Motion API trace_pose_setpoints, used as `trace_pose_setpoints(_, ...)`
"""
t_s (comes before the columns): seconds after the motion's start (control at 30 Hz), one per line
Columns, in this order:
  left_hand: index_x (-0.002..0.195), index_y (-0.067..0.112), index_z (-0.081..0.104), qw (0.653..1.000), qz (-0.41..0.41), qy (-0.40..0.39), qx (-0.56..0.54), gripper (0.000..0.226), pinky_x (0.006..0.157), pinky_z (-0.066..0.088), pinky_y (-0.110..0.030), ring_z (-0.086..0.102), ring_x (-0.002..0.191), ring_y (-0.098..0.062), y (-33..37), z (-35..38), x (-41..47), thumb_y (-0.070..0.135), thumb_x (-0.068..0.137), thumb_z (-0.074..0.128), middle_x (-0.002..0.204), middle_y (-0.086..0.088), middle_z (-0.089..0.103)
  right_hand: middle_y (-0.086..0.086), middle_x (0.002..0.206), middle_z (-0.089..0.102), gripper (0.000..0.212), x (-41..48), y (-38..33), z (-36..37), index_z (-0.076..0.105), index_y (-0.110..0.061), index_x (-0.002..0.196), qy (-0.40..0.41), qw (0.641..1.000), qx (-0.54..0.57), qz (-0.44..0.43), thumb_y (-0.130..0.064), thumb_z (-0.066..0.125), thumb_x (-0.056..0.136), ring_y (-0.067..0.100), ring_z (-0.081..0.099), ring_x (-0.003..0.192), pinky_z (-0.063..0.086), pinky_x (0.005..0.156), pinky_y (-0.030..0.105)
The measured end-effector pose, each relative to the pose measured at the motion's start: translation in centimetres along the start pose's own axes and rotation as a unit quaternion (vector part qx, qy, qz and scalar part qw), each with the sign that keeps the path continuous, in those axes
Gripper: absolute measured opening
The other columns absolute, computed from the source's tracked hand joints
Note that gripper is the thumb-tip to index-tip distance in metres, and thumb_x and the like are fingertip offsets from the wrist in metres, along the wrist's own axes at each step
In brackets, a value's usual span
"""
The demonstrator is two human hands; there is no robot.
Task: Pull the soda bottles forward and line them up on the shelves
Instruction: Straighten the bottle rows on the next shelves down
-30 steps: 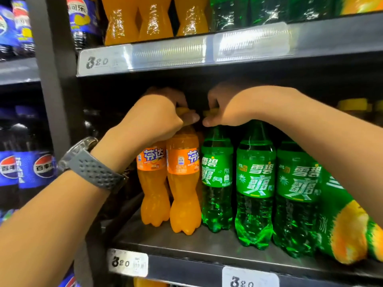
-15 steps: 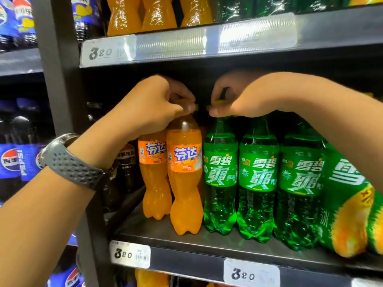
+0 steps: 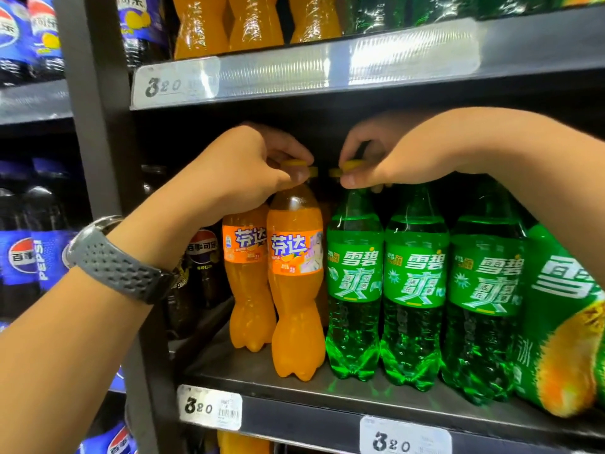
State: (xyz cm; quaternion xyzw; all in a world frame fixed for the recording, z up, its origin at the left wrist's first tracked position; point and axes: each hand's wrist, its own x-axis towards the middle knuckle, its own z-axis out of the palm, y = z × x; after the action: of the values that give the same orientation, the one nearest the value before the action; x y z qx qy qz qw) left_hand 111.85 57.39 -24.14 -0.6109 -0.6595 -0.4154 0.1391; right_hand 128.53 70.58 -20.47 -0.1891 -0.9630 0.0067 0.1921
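Left hand (image 3: 242,168) pinches the orange bottle (image 3: 296,290) by its cap, right hand (image 3: 393,155) the leftmost green bottle (image 3: 355,290), both best drawn upright and evenly to the near edge of the shelf (image 3: 301,417).

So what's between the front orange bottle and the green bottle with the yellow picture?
Three green bottles stand side by side there, right of the front orange bottle, in the head view.

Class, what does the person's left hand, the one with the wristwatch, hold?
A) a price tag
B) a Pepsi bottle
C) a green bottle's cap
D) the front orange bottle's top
D: the left hand curls round the top of the front orange bottle; the right hand pinches the cap of the leftmost green bottle.
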Motion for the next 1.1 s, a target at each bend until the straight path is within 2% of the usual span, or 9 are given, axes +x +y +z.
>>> trace_pose_setpoints(0.1, 0.101, 0.037, 0.071, 1.0, 0.005, 0.013, 0.001, 0.022, 0.087, 0.055, -0.033, 0.066, 0.091, -0.004, -0.2, 0.0, -0.3, 0.028, 0.081, 0.074, 0.093, 0.016, 0.071, -0.008, 0.082, 0.073, 0.031, 0.0, -0.6, -0.2, 0.061, -0.031, 0.1, -0.012, 1.0, -0.027, 0.008, -0.055, 0.062, 0.081, 0.013, 0.066, 0.083, 0.05, 0.089, 0.041)
trace_pose_setpoints(0.2, 0.115, 0.03, 0.065, 0.999, 0.008, 0.048, -0.016, 0.038, 0.089, 0.055, -0.035, 0.066, 0.095, -0.002, -0.9, 0.6, -1.6, 0.027, 0.078, 0.076, 0.103, 0.012, 0.07, -0.012, 0.098, 0.067, 0.037, 0.1, -1.7, -0.4, 0.063, -0.031, 0.105, 0.043, 0.998, -0.048, 0.0, -0.059, 0.058, 0.082, 0.016, 0.063, 0.095, 0.048, 0.092, 0.039)
trace_pose_setpoints(0.4, 0.129, 0.025, 0.055, 0.983, 0.013, 0.173, -0.062, 0.054, 0.091, 0.05, -0.02, 0.06, 0.106, 0.002, -2.8, 3.6, -8.0, 0.028, 0.079, 0.076, 0.118, 0.013, 0.063, -0.004, 0.115, 0.062, 0.037, 1.3, -5.6, 0.6, 0.055, -0.039, 0.115, 0.095, 0.992, -0.072, -0.038, -0.062, 0.043, 0.089, 0.015, 0.048, 0.093, 0.032, 0.074, 0.029)
trace_pose_setpoints(0.53, 0.13, 0.032, 0.051, 0.981, -0.016, 0.185, -0.05, 0.059, 0.087, 0.043, -0.007, 0.055, 0.108, 0.006, -3.9, 5.7, -11.1, 0.037, 0.077, 0.077, 0.117, 0.02, 0.059, 0.001, 0.135, 0.053, 0.047, 3.6, -8.3, 1.6, 0.05, -0.028, 0.132, 0.053, 0.989, -0.126, -0.052, -0.055, 0.038, 0.095, 0.023, 0.05, 0.117, 0.036, 0.084, 0.03)
trace_pose_setpoints(0.67, 0.13, 0.036, 0.048, 0.978, -0.035, 0.205, -0.027, 0.056, 0.092, 0.043, -0.014, 0.05, 0.114, 0.002, -5.4, 6.7, -13.5, 0.038, 0.079, 0.073, 0.12, 0.025, 0.051, 0.005, 0.148, 0.039, 0.054, 6.0, -10.0, 2.7, 0.037, -0.021, 0.144, 0.003, 0.982, -0.18, -0.051, -0.05, 0.038, 0.098, 0.026, 0.041, 0.132, 0.034, 0.101, 0.033)
trace_pose_setpoints(0.77, 0.138, 0.035, 0.04, 0.971, -0.079, 0.227, 0.006, 0.063, 0.1, 0.043, -0.021, 0.044, 0.123, -0.002, -6.9, 7.6, -15.0, 0.034, 0.082, 0.07, 0.132, 0.021, 0.042, 0.006, 0.143, 0.044, 0.051, 7.1, -10.7, 3.2, 0.039, -0.02, 0.143, -0.018, 0.983, -0.174, -0.049, -0.045, 0.042, 0.098, 0.026, 0.045, 0.126, 0.039, 0.101, 0.036)
trace_pose_setpoints(0.83, 0.148, 0.034, 0.021, 0.971, -0.128, 0.2, 0.015, 0.08, 0.11, 0.034, -0.024, 0.032, 0.135, -0.003, -7.4, 8.6, -15.6, 0.038, 0.084, 0.068, 0.147, 0.017, 0.03, 0.007, 0.132, 0.053, 0.046, 7.5, -10.9, 3.5, 0.046, -0.017, 0.137, -0.026, 0.984, -0.17, -0.05, -0.041, 0.046, 0.097, 0.026, 0.052, 0.116, 0.043, 0.095, 0.035)
trace_pose_setpoints(0.93, 0.15, 0.036, -0.012, 0.968, -0.213, 0.135, 0.003, 0.098, 0.109, 0.026, -0.023, 0.023, 0.14, -0.004, -7.8, 9.6, -15.6, 0.05, 0.086, 0.06, 0.155, 0.016, 0.017, 0.009, 0.123, 0.057, 0.044, 8.1, -11.2, 3.7, 0.05, -0.013, 0.133, -0.028, 0.981, -0.189, -0.031, -0.039, 0.046, 0.098, 0.026, 0.054, 0.11, 0.043, 0.091, 0.034)
trace_pose_setpoints(1.1, 0.152, 0.029, -0.006, 0.96, -0.27, 0.069, 0.009, 0.093, 0.108, 0.034, -0.03, 0.034, 0.137, -0.012, -8.2, 10.8, -15.1, 0.056, 0.087, 0.055, 0.152, 0.008, 0.03, 0.005, 0.107, 0.062, 0.046, 8.1, -11.0, 3.4, 0.052, -0.016, 0.13, -0.018, 0.986, -0.162, -0.023, -0.045, 0.05, 0.094, 0.027, 0.058, 0.104, 0.046, 0.095, 0.041)
